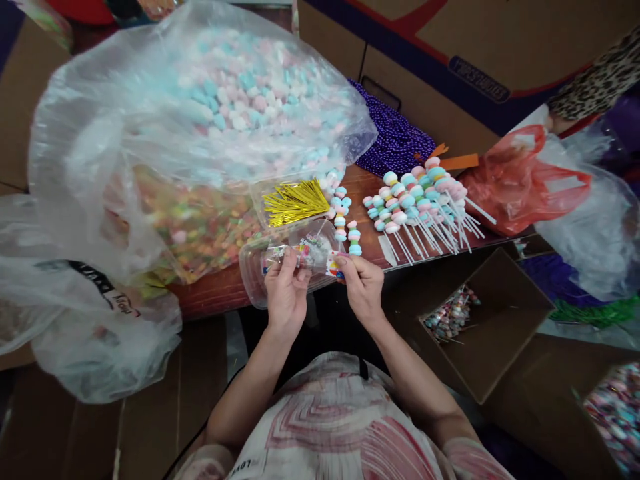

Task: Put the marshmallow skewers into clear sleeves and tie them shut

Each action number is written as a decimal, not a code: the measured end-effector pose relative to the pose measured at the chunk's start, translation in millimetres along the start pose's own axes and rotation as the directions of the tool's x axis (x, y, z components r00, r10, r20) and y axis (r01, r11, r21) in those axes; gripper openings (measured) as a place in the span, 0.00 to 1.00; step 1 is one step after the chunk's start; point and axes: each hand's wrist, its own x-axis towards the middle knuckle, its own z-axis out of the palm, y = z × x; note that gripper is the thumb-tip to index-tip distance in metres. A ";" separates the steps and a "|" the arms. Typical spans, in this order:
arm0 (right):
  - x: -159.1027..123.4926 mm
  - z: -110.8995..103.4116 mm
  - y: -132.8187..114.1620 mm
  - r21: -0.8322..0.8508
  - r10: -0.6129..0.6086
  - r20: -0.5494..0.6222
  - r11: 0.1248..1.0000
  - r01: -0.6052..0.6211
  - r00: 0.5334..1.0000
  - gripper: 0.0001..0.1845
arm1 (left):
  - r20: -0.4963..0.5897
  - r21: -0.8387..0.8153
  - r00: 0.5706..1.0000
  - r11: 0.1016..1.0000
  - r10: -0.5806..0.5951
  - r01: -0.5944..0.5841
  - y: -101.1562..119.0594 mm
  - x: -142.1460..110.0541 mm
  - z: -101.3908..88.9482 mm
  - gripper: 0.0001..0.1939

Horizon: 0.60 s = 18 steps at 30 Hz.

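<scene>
The reddish bench (213, 293) stood beside cartons (330, 50); the shirt (315, 427) read "LOVE". The left hand (287, 290) pinched a clear wrapper (303, 253), the right hand (363, 281) a printed piece (332, 263).

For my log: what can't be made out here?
Head view:
Printed piece: print too small, partly covered by the right hand.
Red bag: any contents hidden by its crumpled folds.
Leopard-print sleeve: cut off by the right edge.
Colorful pile: blurred, cut off by the same edge.
</scene>
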 end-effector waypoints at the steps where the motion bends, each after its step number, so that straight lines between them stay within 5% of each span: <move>1: 6.2 -5.8 -0.3 -0.063 -0.052 -0.035 0.997 0.050 0.998 0.28 | -0.020 -0.009 1.000 1.000 -0.002 0.001 1.1 2.8 2.4 0.18; 4: 36.9 -35.9 -2.1 -0.370 -0.239 -0.169 0.915 0.163 0.956 0.23 | -0.072 -0.033 0.997 0.999 -0.026 0.023 6.2 11.1 8.2 0.18; 6: 63.2 -61.5 -0.3 -0.601 -0.351 -0.202 0.782 0.168 0.914 0.15 | -0.093 -0.043 0.994 0.998 -0.051 0.047 10.5 15.9 10.6 0.18; 10: 102.3 -100.5 17.2 -0.830 -0.320 -0.208 0.557 0.006 0.924 0.07 | -0.140 -0.073 0.986 0.994 -0.088 0.078 15.9 22.3 12.1 0.16; 18: 106.0 -110.3 59.3 -0.805 -0.323 -0.203 0.592 0.030 0.924 0.09 | -0.190 -0.053 0.972 0.990 -0.137 0.129 18.5 28.4 10.0 0.14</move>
